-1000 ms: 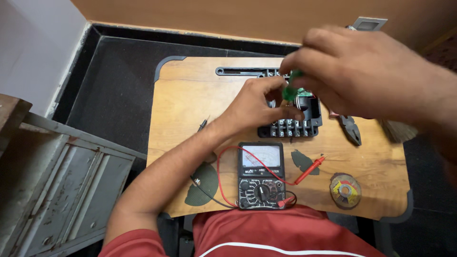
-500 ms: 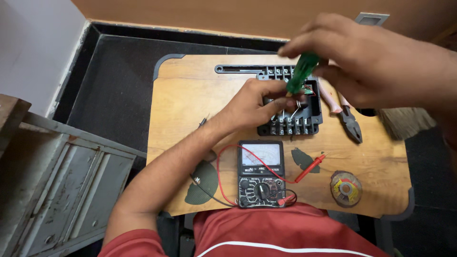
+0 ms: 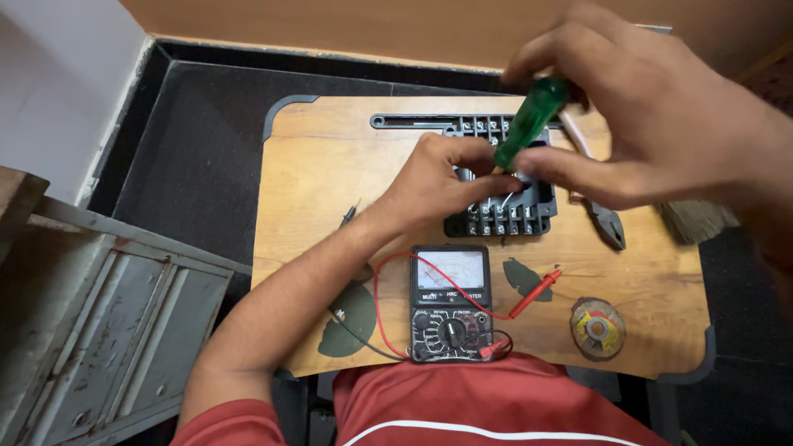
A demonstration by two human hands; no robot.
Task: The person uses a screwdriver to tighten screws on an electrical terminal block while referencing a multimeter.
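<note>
Wooden desk (image 3: 330, 182), black ribbed terminal block (image 3: 504, 216) — translucent green screwdriver (image 3: 529, 122) pinched

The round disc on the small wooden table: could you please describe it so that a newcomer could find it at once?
Start at the wooden table and find the black multimeter at its near edge. To the multimeter's right, past the red probe, the round disc lies flat near the table's near right corner. It is the only circular thing there, grey with a yellow and red centre.

wooden table (image 3: 330, 173) on dark floor (image 3: 206, 140), grey cabinet (image 3: 99, 314).
</note>
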